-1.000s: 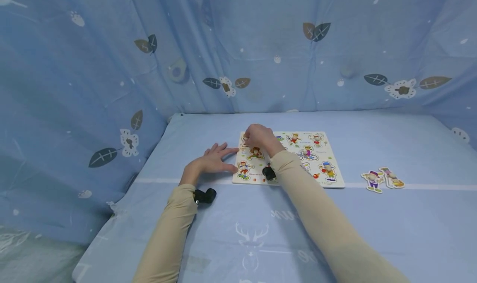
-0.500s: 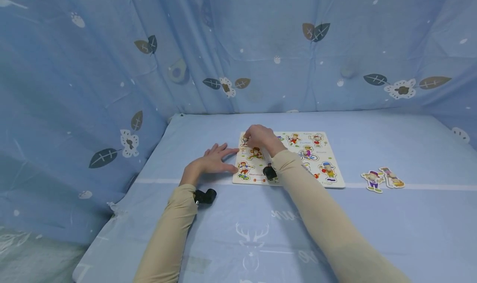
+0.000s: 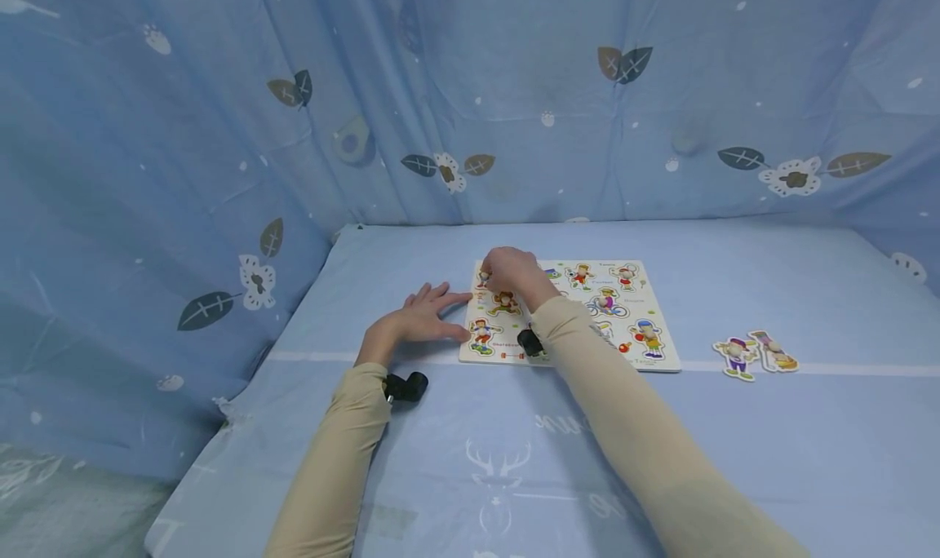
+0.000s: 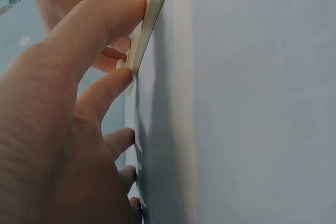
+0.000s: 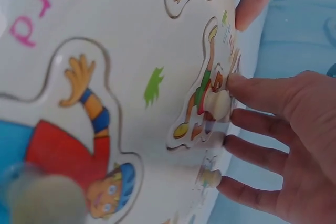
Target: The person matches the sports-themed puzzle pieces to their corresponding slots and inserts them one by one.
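A white peg puzzle board [image 3: 667,360] printed with sports figures lies on the table. My right hand [image 3: 514,272] pinches a small figure piece [image 3: 483,278] at the board's far left corner. In the right wrist view, that hand's curled fingers are beyond the knob of a running-figure piece [image 5: 212,95], which partly hides the grip. My left hand [image 3: 414,317] is spread beside the board, its thumb and forefinger touching the left edge. The left wrist view shows those fingertips against the wooden board edge [image 4: 157,9]. Near the front left corner sits a skateboarder piece [image 3: 481,338].
Two loose knobbed figure pieces lie right of the board: one in purple [image 3: 737,356] and a partly brown one [image 3: 773,352] beside it. A blue patterned cloth covers the table [image 3: 734,444]. A blue curtain [image 3: 543,134] hangs behind and to the left.
The right hand stays at the far left corner, and slightly more of the figure piece shows beside its fingers. The left hand keeps its place on the board's edge.
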`<state>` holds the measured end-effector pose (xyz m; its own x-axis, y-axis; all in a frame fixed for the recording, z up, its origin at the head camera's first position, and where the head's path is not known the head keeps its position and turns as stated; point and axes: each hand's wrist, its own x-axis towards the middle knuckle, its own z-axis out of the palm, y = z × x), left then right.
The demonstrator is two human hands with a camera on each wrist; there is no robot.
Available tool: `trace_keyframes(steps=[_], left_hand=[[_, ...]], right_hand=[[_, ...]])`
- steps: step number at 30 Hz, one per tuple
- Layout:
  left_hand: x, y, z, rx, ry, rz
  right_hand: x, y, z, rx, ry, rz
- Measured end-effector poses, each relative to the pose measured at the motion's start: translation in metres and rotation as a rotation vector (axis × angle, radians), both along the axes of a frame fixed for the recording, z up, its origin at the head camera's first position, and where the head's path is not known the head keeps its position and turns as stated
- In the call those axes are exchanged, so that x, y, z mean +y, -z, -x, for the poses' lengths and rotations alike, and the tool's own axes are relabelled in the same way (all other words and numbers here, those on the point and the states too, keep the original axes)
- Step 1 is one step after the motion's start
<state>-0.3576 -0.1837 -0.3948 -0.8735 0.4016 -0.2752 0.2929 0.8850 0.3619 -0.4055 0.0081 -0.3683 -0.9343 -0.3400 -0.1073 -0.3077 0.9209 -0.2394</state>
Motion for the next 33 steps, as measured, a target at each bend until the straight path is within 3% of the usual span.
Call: trace_keyframes(steps=[8,15,22,33], left_hand=[[0.001,0.001,0.003,-0.006,0.004,0.0],[-0.001,-0.001,0.002,0.013,0.022,0.008],[-0.004,0.002,0.001,0.011,0.024,0.004],[-0.004,0.005,0.004,0.004,0.019,-0.017]], right_hand=[[-0.007,-0.002,0.0,0.056,0.006,-0.157],[-0.001,-0.002,-0.002,0.013,-0.035,-0.08],[0.01,0.007,-0.003,-0.051,-0.049,-0.047],[0.051,0.009,-0.021,0.06,-0.079,0.026]])
